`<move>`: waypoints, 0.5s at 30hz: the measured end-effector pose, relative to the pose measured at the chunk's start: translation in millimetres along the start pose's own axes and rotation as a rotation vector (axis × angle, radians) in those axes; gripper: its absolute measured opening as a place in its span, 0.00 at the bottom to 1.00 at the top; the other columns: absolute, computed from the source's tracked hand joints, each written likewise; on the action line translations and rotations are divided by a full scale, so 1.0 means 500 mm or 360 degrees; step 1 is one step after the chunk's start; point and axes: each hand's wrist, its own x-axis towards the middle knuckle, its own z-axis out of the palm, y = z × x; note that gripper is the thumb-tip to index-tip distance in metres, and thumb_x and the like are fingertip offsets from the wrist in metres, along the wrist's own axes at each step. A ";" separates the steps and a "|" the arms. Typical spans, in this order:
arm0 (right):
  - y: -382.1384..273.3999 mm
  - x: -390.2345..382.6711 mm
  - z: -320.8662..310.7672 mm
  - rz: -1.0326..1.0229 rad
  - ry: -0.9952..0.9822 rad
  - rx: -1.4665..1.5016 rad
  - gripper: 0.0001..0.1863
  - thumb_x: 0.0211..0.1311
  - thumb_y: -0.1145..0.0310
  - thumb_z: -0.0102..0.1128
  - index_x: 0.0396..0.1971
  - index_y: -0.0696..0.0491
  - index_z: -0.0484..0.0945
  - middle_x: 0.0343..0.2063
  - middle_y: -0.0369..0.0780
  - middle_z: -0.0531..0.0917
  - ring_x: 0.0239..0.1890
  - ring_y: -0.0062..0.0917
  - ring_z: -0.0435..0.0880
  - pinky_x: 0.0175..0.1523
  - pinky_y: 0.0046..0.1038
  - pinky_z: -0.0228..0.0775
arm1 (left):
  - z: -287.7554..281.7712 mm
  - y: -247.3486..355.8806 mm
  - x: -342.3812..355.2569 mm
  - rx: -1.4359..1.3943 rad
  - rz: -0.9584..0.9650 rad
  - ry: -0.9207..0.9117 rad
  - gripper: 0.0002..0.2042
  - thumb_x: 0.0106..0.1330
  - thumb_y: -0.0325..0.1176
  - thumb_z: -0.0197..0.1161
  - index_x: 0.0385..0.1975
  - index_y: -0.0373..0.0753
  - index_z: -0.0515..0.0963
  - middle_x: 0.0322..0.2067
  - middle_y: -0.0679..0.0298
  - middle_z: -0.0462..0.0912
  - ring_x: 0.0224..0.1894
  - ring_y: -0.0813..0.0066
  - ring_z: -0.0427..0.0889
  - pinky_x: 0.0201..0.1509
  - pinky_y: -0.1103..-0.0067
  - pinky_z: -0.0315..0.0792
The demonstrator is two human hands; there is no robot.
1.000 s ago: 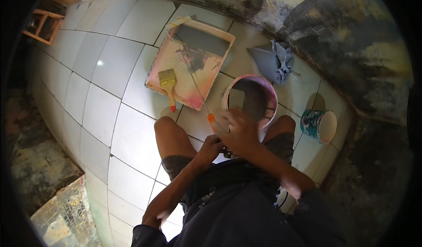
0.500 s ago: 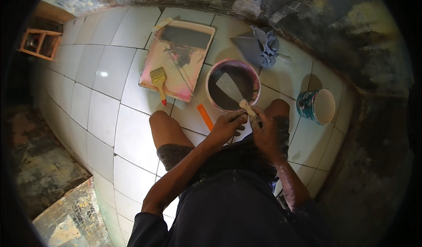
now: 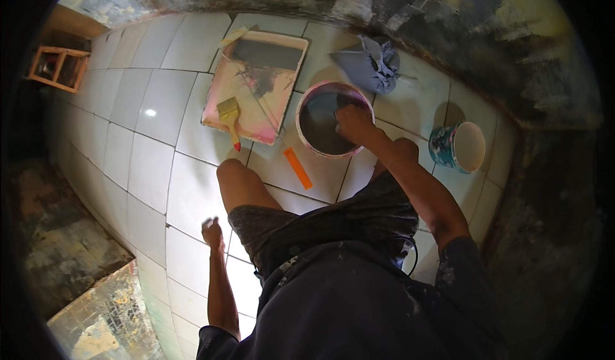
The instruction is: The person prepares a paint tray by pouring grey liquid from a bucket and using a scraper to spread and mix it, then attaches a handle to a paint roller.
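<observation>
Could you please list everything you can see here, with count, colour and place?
bucket: one, pink rim, dark grey paint inside, centre of floor
paint tray: one, pinkish, left of bucket
brush: one, yellow, lying on tray
orange stick: one, floor below bucket
cloth: one, blue-grey, by wall
small tub: one, teal with white inside, right
wooden stool: one, far left
floor tiles: white
left hand: by left knee, above the floor
right hand: inside bucket

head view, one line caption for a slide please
Right hand reaching into a pink-rimmed bucket of dark paint, left hand by the knee, paint tray and brush nearby.
</observation>
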 end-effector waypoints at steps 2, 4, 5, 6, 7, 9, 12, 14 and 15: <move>0.018 -0.026 -0.007 0.0084 -0.0091 0.0027 0.08 0.43 0.68 0.56 0.18 0.58 0.78 0.21 0.52 0.79 0.25 0.43 0.79 0.37 0.38 0.73 | 0.036 -0.036 -0.079 0.0698 0.0127 -0.0048 0.34 0.52 0.49 0.65 0.51 0.29 0.67 0.47 0.44 0.74 0.51 0.52 0.73 0.54 0.66 0.66; 0.038 -0.017 0.003 0.0075 -0.0141 0.0076 0.08 0.44 0.68 0.56 0.20 0.57 0.78 0.24 0.52 0.79 0.30 0.43 0.79 0.39 0.39 0.72 | 0.056 -0.115 -0.119 0.0964 0.0047 -0.0240 0.45 0.48 0.58 0.64 0.59 0.30 0.57 0.51 0.35 0.67 0.54 0.44 0.69 0.56 0.64 0.65; 0.035 -0.002 0.005 0.0042 -0.0161 0.0121 0.08 0.44 0.68 0.56 0.22 0.57 0.79 0.26 0.53 0.79 0.33 0.42 0.79 0.41 0.39 0.71 | 0.047 -0.161 -0.121 0.1095 -0.0020 -0.0484 0.48 0.48 0.59 0.63 0.62 0.32 0.51 0.52 0.33 0.64 0.54 0.43 0.69 0.55 0.63 0.67; 0.027 0.006 0.003 0.0041 0.0010 0.0108 0.08 0.43 0.68 0.56 0.21 0.57 0.79 0.24 0.52 0.79 0.30 0.42 0.79 0.39 0.39 0.71 | 0.053 -0.200 -0.141 0.1200 0.0193 -0.0496 0.50 0.48 0.59 0.62 0.64 0.35 0.44 0.53 0.33 0.62 0.50 0.45 0.72 0.51 0.64 0.70; 0.023 0.011 -0.004 0.0049 0.0188 0.0093 0.09 0.43 0.68 0.56 0.19 0.58 0.79 0.22 0.52 0.79 0.28 0.43 0.79 0.38 0.39 0.72 | 0.065 -0.221 -0.162 0.1334 0.0179 -0.0466 0.51 0.48 0.57 0.63 0.65 0.37 0.42 0.54 0.33 0.61 0.48 0.46 0.74 0.50 0.66 0.71; 0.015 0.026 -0.003 0.0032 0.0343 0.0021 0.09 0.43 0.68 0.56 0.18 0.59 0.79 0.20 0.52 0.79 0.25 0.43 0.79 0.37 0.38 0.72 | 0.080 -0.268 -0.174 0.1530 0.0186 -0.0375 0.52 0.48 0.50 0.67 0.66 0.41 0.38 0.57 0.35 0.58 0.43 0.50 0.78 0.45 0.70 0.75; 0.045 0.015 0.007 0.0089 0.0086 -0.0189 0.09 0.44 0.67 0.56 0.20 0.58 0.79 0.22 0.52 0.79 0.28 0.43 0.80 0.39 0.39 0.72 | 0.106 -0.225 -0.187 0.1364 -0.0002 -0.0398 0.51 0.48 0.46 0.68 0.66 0.41 0.38 0.58 0.36 0.57 0.43 0.52 0.78 0.44 0.71 0.75; 0.023 0.009 0.005 0.0162 -0.0330 -0.0256 0.10 0.44 0.66 0.58 0.24 0.57 0.79 0.25 0.50 0.80 0.31 0.43 0.80 0.41 0.39 0.71 | 0.099 -0.223 -0.191 0.1467 0.0066 -0.0379 0.51 0.48 0.47 0.68 0.66 0.40 0.38 0.58 0.37 0.58 0.43 0.52 0.78 0.43 0.71 0.75; 0.020 0.002 0.005 0.0126 -0.0322 -0.0182 0.10 0.44 0.66 0.58 0.24 0.57 0.78 0.25 0.51 0.80 0.31 0.44 0.80 0.41 0.39 0.71 | 0.100 -0.215 -0.193 0.1439 0.0058 -0.0368 0.51 0.48 0.47 0.68 0.66 0.40 0.39 0.57 0.37 0.58 0.43 0.52 0.78 0.43 0.71 0.75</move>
